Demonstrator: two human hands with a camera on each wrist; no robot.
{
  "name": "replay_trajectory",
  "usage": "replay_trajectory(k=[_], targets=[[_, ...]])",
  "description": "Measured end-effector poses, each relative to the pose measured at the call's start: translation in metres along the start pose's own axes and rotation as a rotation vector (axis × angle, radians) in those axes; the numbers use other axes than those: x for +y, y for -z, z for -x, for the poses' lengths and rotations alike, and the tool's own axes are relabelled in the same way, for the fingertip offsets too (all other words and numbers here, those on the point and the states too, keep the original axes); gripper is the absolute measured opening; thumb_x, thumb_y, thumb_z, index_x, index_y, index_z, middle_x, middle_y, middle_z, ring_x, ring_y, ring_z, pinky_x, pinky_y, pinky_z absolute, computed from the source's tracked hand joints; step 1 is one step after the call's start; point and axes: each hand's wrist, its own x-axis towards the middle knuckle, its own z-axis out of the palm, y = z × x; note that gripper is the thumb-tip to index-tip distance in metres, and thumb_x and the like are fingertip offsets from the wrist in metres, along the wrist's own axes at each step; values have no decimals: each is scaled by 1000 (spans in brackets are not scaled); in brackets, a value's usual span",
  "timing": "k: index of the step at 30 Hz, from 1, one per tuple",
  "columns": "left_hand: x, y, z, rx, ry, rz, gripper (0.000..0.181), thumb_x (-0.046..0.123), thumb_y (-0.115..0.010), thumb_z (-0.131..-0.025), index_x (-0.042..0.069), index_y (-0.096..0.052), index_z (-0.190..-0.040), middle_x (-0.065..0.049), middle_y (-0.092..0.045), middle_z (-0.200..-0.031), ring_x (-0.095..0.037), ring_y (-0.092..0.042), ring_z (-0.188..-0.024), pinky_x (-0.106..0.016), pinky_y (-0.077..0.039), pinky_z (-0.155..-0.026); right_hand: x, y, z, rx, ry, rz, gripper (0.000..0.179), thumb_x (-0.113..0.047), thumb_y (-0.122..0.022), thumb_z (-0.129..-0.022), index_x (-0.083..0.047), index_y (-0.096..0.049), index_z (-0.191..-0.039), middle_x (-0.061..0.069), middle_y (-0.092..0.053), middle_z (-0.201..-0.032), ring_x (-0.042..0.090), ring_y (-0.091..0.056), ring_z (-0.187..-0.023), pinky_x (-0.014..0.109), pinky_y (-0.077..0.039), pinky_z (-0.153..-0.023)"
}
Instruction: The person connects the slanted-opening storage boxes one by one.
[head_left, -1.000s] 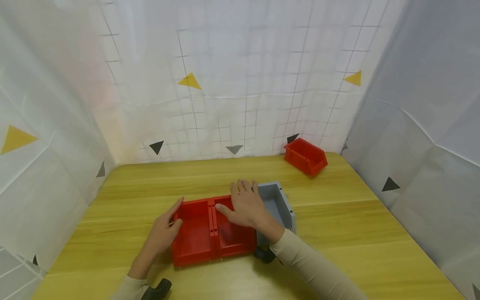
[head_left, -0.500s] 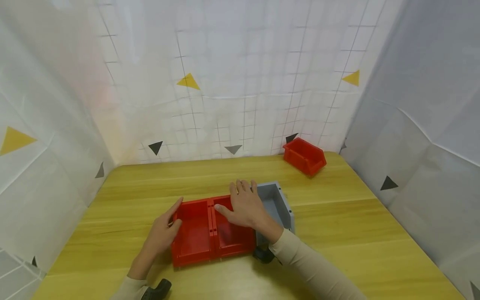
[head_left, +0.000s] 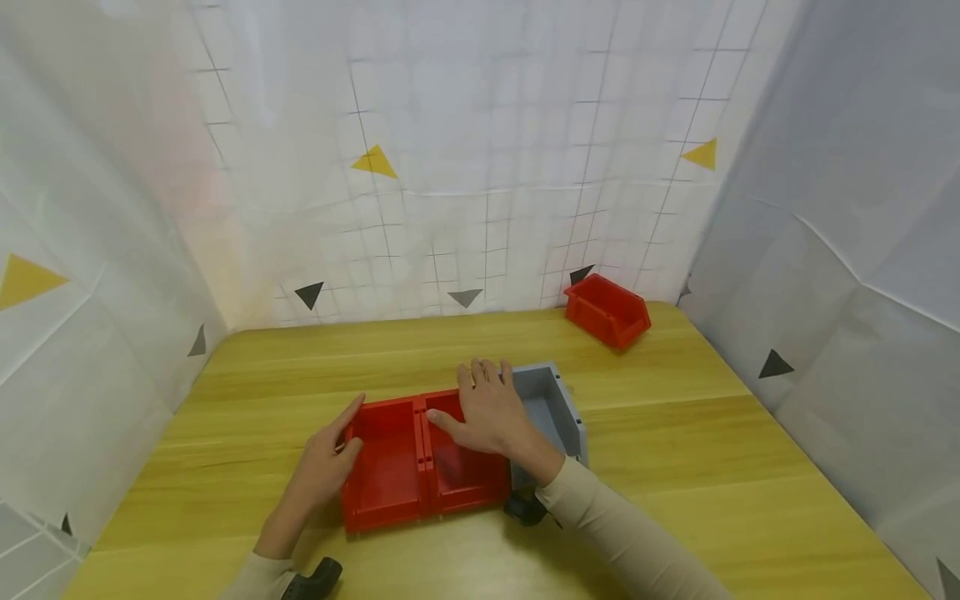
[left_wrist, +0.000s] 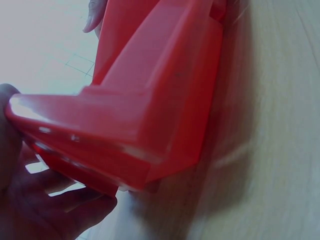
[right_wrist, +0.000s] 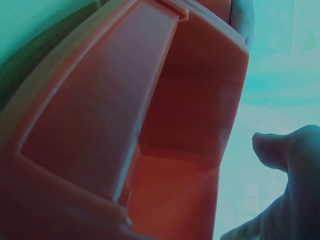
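Two red plastic storage bins stand side by side on the table, their neighbouring walls against each other. My left hand [head_left: 325,467] holds the left red bin [head_left: 384,467] by its outer wall. In the left wrist view the thumb lies on the rim and the fingers [left_wrist: 85,212] curl below it. Over the right red bin [head_left: 468,479] lies my right hand [head_left: 491,417], fingers extended across the back rim and thumb spread toward the shared wall. A grey bin [head_left: 547,408] sits directly right of the red pair, partly hidden by the right wrist.
Another red bin [head_left: 607,312] stands turned at an angle near the table's back right corner. The wooden table [head_left: 675,467] runs back to a white sheet wall [head_left: 480,225] with triangle markers. Black wrist devices sit at both sleeves.
The whole head view shifts very slightly. Both hands and all bins keep their places relative to each other.
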Motion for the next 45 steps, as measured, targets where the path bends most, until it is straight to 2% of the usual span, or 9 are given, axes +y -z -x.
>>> replay_trajectory(k=[11, 16, 19, 25, 31, 33, 36, 41, 45], targets=[[2, 2, -4, 10, -1, -24, 65, -1, -51, -100, 11, -37, -163, -24, -48, -153, -32, -57, -110, -36, -49, -76, 1, 0, -4, 1, 0, 7, 89, -66, -47, -100, 5, -42, -154, 27, -37, -159, 42, -30, -147, 64, -8, -120], [2, 3, -6, 11, -8, -32, 65, -2, -51, -100, 10, -37, -163, -24, -46, -154, -38, -56, -128, -39, -49, -83, 1, -1, -7, 9, 5, 6, 89, -66, -47, -100, 5, -42, -154, 27, -37, -159, 42, -30, -147, 65, -9, -119], [2, 4, -7, 10, -7, -33, 65, -2, -51, -101, 10, -37, -163, -23, -45, -155, -40, -53, -132, -40, -50, -85, 2, -1, -8, 10, 3, 12, 90, -67, -46, -100, 4, -42, -155, 27, -36, -159, 42, -30, -148, 65, -10, -119], [2, 5, -8, 7, -4, -35, 65, -2, -51, -101, 13, -37, -163, -24, -45, -155, -38, -57, -126, -36, -48, -78, 1, 0, -9, 1, 2, 14, 90, -66, -47, -100, 5, -42, -155, 27, -36, -160, 43, -30, -148, 65, -10, -119], [2, 6, -10, 15, -15, -37, 65, -2, -51, -101, 12, -37, -163, -24, -45, -155, -38, -57, -125, -37, -48, -78, 1, 1, -12, 3, 5, 18, 92, -68, -45, -100, 5, -41, -156, 27, -36, -160, 43, -30, -148, 65, -10, -119], [2, 6, -10, 23, -18, -37, 65, -2, -51, -101, 12, -37, -163, -23, -45, -155, -37, -57, -124, -37, -48, -78, 2, -5, -12, 1, 7, 2, 91, -67, -45, -100, 4, -40, -156, 27, -34, -161, 43, -29, -148, 65, -10, -119], [0, 5, -7, 16, -17, -45, 65, -1, -51, -101, 12, -38, -163, -23, -43, -157, -38, -56, -126, -37, -49, -77, 3, -17, -7, -6, -14, -63, 91, -67, -42, -101, 2, -35, -160, 28, -24, -165, 45, -22, -151, 63, -9, -120], [-3, 4, -1, 13, -23, -40, 65, -3, -52, -100, 11, -38, -162, -23, -41, -158, -39, -53, -131, -35, -47, -76, 4, -32, -1, 51, -55, -190, 88, -65, -31, -105, -5, -16, -167, 22, 1, -171, 42, 1, -156, 59, -2, -121], [-2, 2, -4, 23, -14, -38, 66, -4, -52, -100, 12, -39, -162, -22, -43, -157, -37, -56, -126, -34, -48, -76, 7, -31, -2, 56, -37, -213, 86, -64, -30, -106, -5, -16, -167, 21, -1, -171, 39, 2, -156, 59, 1, -121]])
